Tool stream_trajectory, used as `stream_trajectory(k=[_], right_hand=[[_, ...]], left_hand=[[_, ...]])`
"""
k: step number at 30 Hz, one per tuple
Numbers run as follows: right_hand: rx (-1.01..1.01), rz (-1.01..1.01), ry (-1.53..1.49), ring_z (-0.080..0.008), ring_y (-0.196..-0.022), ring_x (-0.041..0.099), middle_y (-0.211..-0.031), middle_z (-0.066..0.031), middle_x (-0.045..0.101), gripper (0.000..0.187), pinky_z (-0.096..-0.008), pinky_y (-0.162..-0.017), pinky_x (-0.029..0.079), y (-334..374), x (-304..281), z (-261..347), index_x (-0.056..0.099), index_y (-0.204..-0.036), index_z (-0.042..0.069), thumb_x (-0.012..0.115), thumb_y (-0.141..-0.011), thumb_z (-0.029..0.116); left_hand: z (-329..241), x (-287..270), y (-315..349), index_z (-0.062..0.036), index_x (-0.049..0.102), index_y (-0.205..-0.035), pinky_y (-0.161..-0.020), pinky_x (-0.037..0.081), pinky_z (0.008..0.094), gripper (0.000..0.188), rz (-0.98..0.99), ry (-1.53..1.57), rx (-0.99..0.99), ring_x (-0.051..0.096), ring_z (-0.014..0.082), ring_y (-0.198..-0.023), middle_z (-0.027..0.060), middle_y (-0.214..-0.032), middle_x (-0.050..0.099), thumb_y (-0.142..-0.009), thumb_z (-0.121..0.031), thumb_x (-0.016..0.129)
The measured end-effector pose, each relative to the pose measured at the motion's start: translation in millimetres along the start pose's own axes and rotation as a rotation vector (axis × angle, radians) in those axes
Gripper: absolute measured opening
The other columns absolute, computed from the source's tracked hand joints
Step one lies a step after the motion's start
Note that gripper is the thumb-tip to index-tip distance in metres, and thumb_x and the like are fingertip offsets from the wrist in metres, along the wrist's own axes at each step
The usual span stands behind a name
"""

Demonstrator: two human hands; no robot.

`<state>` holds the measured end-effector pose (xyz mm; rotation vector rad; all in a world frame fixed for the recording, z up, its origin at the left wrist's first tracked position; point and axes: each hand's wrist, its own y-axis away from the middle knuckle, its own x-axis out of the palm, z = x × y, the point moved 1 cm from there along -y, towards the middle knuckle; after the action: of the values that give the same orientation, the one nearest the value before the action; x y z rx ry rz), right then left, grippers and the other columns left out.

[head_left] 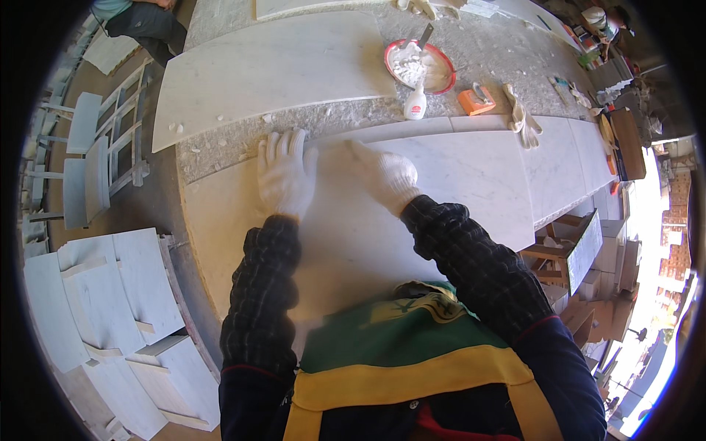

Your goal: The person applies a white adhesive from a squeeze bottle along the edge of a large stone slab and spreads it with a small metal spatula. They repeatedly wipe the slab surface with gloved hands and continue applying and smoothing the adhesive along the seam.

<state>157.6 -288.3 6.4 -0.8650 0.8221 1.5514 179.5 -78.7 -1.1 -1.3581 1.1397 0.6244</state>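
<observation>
A pale marble slab [471,176] lies on the bench in front of me. My left hand [284,173], in a white knit glove, rests flat near the slab's far edge with its fingers spread and holds nothing. To its right my right hand [384,175], gloved as well, is closed low over the slab. Its fingers point toward the far edge, and whatever they grip is hidden. Between and below the hands the slab's surface looks hazy. A narrow marble strip [430,127] runs along the slab's far side.
Beyond the strip stand a red-rimmed bowl [446,71] of white paste with a putty knife [426,35], a white bottle [415,103], an orange box [476,101] and a work glove [523,121]. Another slab [272,70] lies far left. Stacked panels [110,294] flank the bench. Two people are farther off.
</observation>
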Motion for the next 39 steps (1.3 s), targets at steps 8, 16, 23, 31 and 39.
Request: stream_trajectory(k=[8,16,23,31,39], right_hand=[[-0.056,-0.149,-0.017,-0.0368,-0.088,0.073,-0.096,-0.0133,0.077,0.030,-0.0514,-0.072,0.055,8.6,7.6,2.4,0.066,-0.125,0.018,0.059,-0.102,0.036],[-0.045,-0.134,0.009,-0.0399,-0.092,0.072,-0.101,-0.0178,0.075,0.039,-0.0519,-0.076,0.055,20.0,-6.4,-15.6,0.059,-0.141,0.018,0.056,-0.103,0.028],[-0.081,-0.158,-0.001,-0.0382,-0.084,0.073,-0.091,-0.0148,0.075,0.030,-0.0519,-0.070,0.055,3.0,21.2,1.7,0.065,-0.126,0.018,0.058,-0.101,0.034],[-0.074,-0.226,-0.027,-0.0386,-0.083,0.073,-0.090,-0.0144,0.076,0.034,-0.0524,-0.070,0.055,23.6,6.6,-13.2,0.064,-0.134,0.019,0.053,-0.105,0.033],[-0.260,-0.367,0.084,-0.0300,-0.074,0.073,-0.089,-0.0112,0.077,0.044,-0.0451,-0.058,0.056,6.2,25.6,-13.5,0.057,-0.149,0.018,0.052,-0.106,0.030]], left_hand=[[1.5,3.7,2.8,-0.0133,0.063,-0.141,-0.123,0.035,0.0510,0.044,-0.020,0.009,0.001,0.054,0.0347,-0.141,0.0107,-0.140,0.067,-0.104,-0.037,0.064],[0.5,0.3,2.6,-0.0131,0.062,-0.143,-0.124,0.035,0.0504,0.045,-0.031,0.022,-0.001,0.054,0.0352,-0.140,0.0114,-0.140,0.067,-0.104,-0.037,0.063],[-0.1,0.2,0.9,-0.0122,0.062,-0.142,-0.124,0.034,0.0511,0.045,-0.023,0.008,0.000,0.054,0.0350,-0.140,0.0116,-0.140,0.067,-0.105,-0.036,0.062],[1.5,3.4,3.1,-0.0128,0.062,-0.142,-0.123,0.036,0.0509,0.044,-0.043,0.019,0.001,0.054,0.0355,-0.140,0.0116,-0.139,0.067,-0.104,-0.034,0.064],[4.7,-3.5,1.1,-0.0113,0.063,-0.141,-0.124,0.035,0.0506,0.041,-0.117,0.105,0.011,0.054,0.0366,-0.140,0.0130,-0.140,0.066,-0.105,-0.031,0.063]])
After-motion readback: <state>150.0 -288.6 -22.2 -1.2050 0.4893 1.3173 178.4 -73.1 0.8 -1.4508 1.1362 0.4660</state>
